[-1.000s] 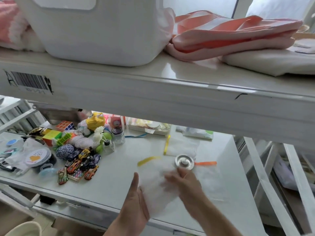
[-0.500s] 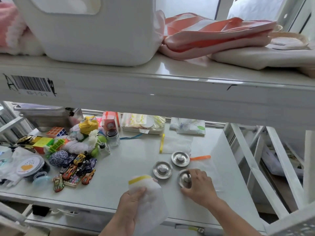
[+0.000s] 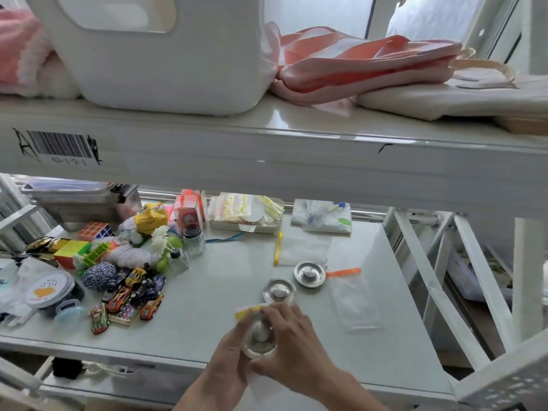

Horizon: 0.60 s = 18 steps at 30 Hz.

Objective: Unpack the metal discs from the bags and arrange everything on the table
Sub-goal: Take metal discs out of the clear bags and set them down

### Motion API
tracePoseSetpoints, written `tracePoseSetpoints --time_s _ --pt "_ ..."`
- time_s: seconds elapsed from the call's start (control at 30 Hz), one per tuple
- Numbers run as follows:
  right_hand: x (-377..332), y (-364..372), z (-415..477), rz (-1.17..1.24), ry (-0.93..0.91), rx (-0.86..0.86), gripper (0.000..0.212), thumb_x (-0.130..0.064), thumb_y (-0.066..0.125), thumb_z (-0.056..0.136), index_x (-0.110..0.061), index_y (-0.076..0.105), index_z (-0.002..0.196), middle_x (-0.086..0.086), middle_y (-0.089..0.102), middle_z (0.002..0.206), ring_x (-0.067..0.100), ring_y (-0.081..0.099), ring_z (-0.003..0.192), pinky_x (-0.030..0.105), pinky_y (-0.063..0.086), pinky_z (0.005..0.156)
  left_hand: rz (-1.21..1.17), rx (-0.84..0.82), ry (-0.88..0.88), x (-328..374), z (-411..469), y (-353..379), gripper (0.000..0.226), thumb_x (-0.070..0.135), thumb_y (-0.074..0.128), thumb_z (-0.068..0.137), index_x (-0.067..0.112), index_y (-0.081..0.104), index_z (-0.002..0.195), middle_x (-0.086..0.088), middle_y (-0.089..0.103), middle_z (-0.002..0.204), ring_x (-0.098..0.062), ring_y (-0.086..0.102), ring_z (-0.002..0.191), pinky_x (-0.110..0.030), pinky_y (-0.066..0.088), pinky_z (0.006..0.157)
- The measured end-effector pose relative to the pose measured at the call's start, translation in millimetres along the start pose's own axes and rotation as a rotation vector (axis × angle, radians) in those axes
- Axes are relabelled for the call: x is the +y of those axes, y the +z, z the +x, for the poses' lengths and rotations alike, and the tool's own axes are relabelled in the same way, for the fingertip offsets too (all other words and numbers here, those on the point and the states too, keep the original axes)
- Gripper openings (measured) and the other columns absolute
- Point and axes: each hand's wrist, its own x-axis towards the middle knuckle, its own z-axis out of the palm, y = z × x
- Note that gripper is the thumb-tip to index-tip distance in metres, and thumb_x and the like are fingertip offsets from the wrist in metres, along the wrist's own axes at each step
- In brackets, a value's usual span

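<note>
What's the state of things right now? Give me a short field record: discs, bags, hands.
discs lying free: two, far disc and near disc, side by side on the table
disc in hand: one, held between both hands
left hand: holds yellow-strip bag
right hand: on held disc
empty bags: orange-strip bag, another yellow-strip bag

Two shiny round discs point(image 3: 278, 290) point(image 3: 309, 273) flat on table, third disc point(image 3: 258, 339) held, three see-through bags point(image 3: 354, 301) point(image 3: 302, 248) point(image 3: 252, 312) nearby.

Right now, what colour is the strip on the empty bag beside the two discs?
Orange, along the top edge of the clear bag; the head view shows it.
</note>
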Motion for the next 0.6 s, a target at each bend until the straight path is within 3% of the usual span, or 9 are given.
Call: tracePoseSetpoints --time_s 0.03,0.1,0.17,0.23,0.33,0.47,0.53,0.6 --pt "5 -1 0 0.057 0.018 -0.033 0.084 -0.066 0.066 0.059 -0.034 0.049 0.135 -0.018 0.051 0.13 0.007 0.043 0.12 0.027 0.037 0.104 0.056 0.001 0.018 -2 -1 1 0.048 0.026 0.073 0.077 -0.005 0.067 0.114 -0.031 0.067 0.116 -0.037 0.065 0.103 -0.046 0.049 0.096" --pt "24 -6 4 0.246 0.128 -0.009 0.09 -0.074 0.072 0.058 -0.029 0.055 0.134 -0.016 0.057 0.129 0.006 0.049 0.118 0.024 0.04 0.103 0.138 0.047 0.037 -7 0 -5 0.054 0.017 0.08 0.065 -0.008 0.066 0.111 -0.028 0.071 0.101 -0.035 0.068 0.089 -0.042 0.056 0.08" --pt "65 -17 14 0.392 0.361 0.221 0.071 -0.06 0.079 0.07 -0.018 0.063 0.125 -0.003 0.066 0.122 0.016 0.06 0.11 0.028 0.046 0.095 0.215 0.084 0.046 -8 -2 -7 0.048 0.014 0.079 0.062 -0.008 0.069 0.104 -0.02 0.074 0.085 -0.028 0.071 0.07 -0.033 0.059 0.064" --pt "115 -36 24 0.261 0.673 0.437 0.06 -0.044 0.078 0.081 -0.007 0.062 0.124 0.015 0.065 0.123 0.033 0.059 0.115 0.04 0.047 0.097 0.224 0.094 0.049 -8 -5 -8 0.043 0.011 0.078 0.062 -0.007 0.071 0.1 -0.02 0.075 0.084 -0.026 0.072 0.067 -0.032 0.059 0.064" --pt "171 -53 26 0.028 1.009 0.357 0.074 -0.05 0.072 0.084 -0.002 0.048 0.135 0.023 0.053 0.138 0.041 0.049 0.127 0.05 0.044 0.103 0.212 0.084 0.052 -10 -8 -9 0.05 0.01 0.084 0.054 -0.007 0.072 0.1 -0.024 0.073 0.092 -0.03 0.071 0.075 -0.036 0.058 0.075" --pt "198 -52 30 0.073 1.055 0.228 0.069 -0.047 0.075 0.079 -0.004 0.052 0.127 0.019 0.061 0.131 0.038 0.058 0.12 0.048 0.047 0.101 0.229 0.092 0.059 -9 -11 -10 0.06 0.01 0.09 0.039 -0.004 0.075 0.095 -0.023 0.074 0.088 -0.029 0.072 0.071 -0.034 0.06 0.07" --pt "195 -52 29 -0.015 1.052 0.255 0.061 -0.045 0.074 0.08 -0.006 0.055 0.124 0.018 0.061 0.128 0.038 0.057 0.118 0.048 0.047 0.1 0.219 0.085 0.058 -10 -12 -11 0.066 0.014 0.095 0.031 -0.003 0.076 0.092 -0.022 0.075 0.085 -0.028 0.072 0.07 -0.033 0.061 0.066" --pt "185 -48 28 -0.19 0.927 0.352 0.058 -0.045 0.072 0.082 -0.009 0.055 0.124 0.018 0.056 0.127 0.037 0.053 0.118 0.048 0.046 0.098 0.194 0.083 0.056 -11 -12 -14 0.07 0.014 0.096 0.027 -0.004 0.076 0.092 -0.023 0.075 0.085 -0.029 0.073 0.069 -0.033 0.061 0.065"
